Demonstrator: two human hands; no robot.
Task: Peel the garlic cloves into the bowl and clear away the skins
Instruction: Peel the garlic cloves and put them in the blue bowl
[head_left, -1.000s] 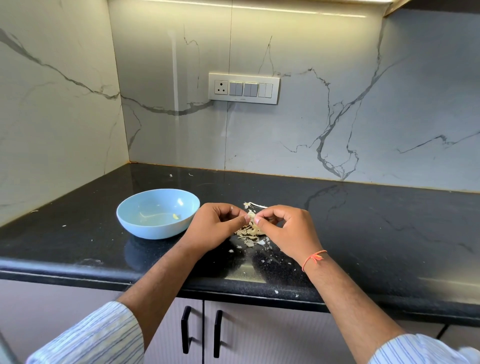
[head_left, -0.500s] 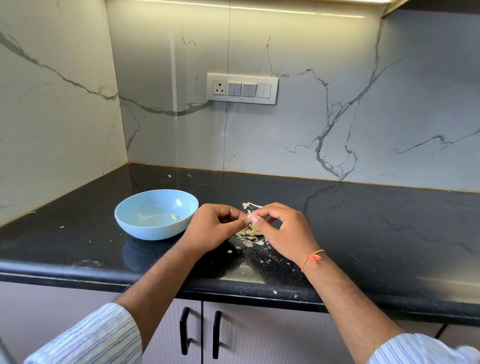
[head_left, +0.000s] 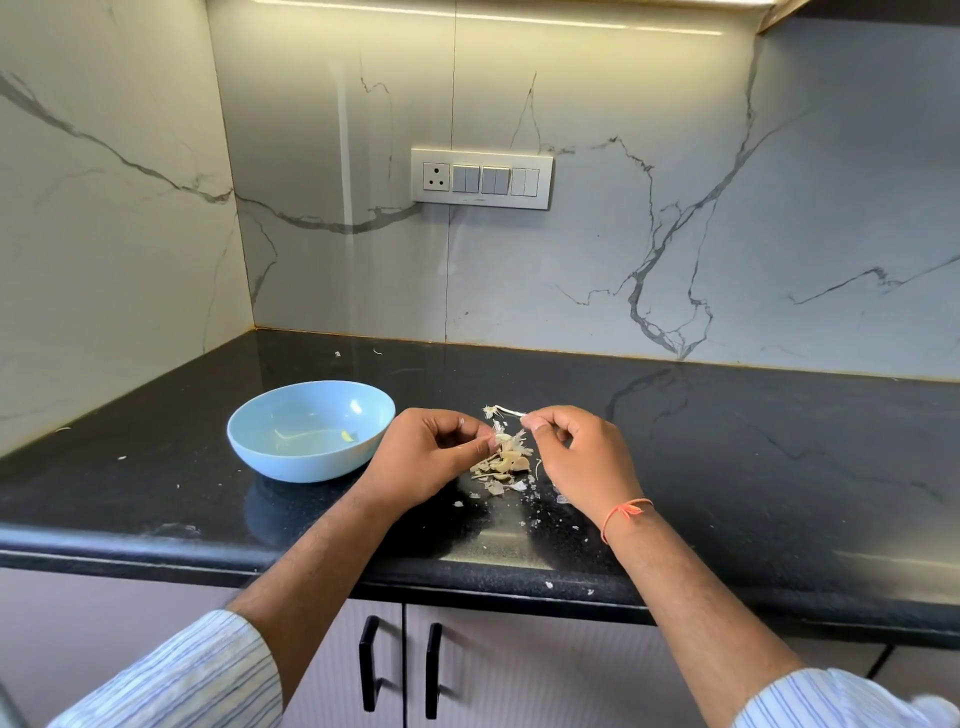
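The left hand (head_left: 431, 457) pinches a garlic clove (head_left: 503, 439) between thumb and curled fingers, just above the skins (head_left: 501, 467) heaped on the black counter (head_left: 779, 467). The right hand (head_left: 576, 457) is just beside it, fingers curled, thumb and forefinger clamped on a thin strip of skin (head_left: 506, 412) that reaches left from its fingertips. The blue bowl (head_left: 311, 431) stands on the counter left of the left hand, near its knuckles, with a few pale bits inside. An orange thread (head_left: 626, 512) circles the right wrist.
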